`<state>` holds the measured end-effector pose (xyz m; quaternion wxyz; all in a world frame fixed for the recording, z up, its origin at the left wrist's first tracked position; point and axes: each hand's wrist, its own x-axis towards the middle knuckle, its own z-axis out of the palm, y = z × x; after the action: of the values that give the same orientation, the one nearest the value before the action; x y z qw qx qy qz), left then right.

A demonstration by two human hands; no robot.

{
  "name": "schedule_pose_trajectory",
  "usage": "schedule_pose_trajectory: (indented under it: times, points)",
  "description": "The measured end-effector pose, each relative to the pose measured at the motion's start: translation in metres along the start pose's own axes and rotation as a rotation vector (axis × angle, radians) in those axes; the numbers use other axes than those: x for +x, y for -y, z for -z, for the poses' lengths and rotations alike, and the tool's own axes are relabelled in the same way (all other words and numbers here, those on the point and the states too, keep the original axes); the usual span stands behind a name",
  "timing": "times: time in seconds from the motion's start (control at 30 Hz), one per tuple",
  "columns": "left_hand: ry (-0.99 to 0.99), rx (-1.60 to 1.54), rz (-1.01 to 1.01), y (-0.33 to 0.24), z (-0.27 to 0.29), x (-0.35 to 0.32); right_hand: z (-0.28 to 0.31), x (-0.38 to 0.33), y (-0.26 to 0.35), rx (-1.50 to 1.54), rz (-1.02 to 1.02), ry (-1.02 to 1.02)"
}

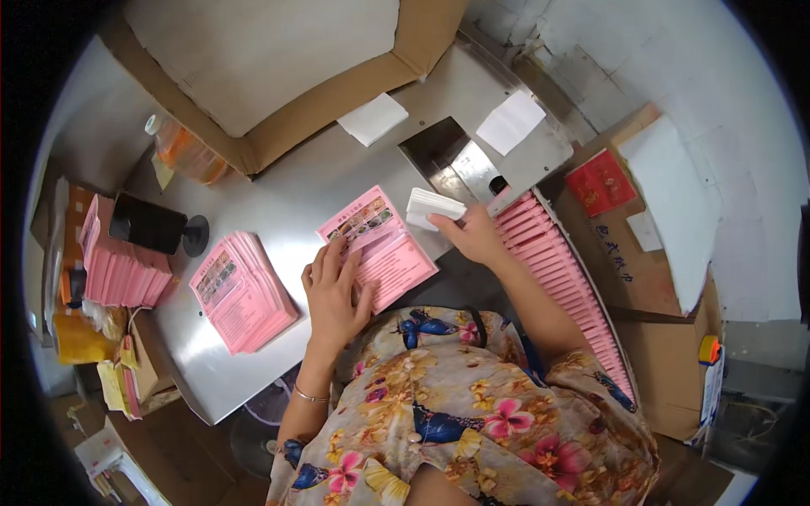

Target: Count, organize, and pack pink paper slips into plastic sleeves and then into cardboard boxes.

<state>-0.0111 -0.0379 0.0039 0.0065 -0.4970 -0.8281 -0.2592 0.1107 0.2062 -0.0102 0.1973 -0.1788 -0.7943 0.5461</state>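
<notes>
On the metal table in front of me lies a pink printed paper packet [390, 271] with small food pictures near its top. My left hand [332, 295] rests on its left side, fingers stretched across the paper. A strip of the packet by those fingertips looks slightly raised. To the right, my right hand [474, 234] pinches a small stack of folded white napkins [434, 207] between thumb and fingers, just beside the packet's upper right edge. Left of my left hand is a fanned pile of similar pink packets [253, 295].
A long row of pink packets [561, 282] stands along my right. Another pink stack [126, 270] sits far left beside a phone [148, 223] on a stand. White napkins [374, 118] lie near a large open cardboard box [321, 97]. A metal slot [451, 156] is at the upper right.
</notes>
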Motion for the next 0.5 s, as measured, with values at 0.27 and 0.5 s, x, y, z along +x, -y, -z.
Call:
schedule_pose_trajectory:
  times: [0.27,0.5]
  points:
    - [0.043,-0.036,-0.103,-0.015,-0.018,0.026,-0.009,-0.010,0.023,-0.505,0.839,0.292]
    - [-0.096,-0.040,-0.069,-0.020,-0.036,0.033,0.010,0.000,0.014,-0.835,0.765,0.329]
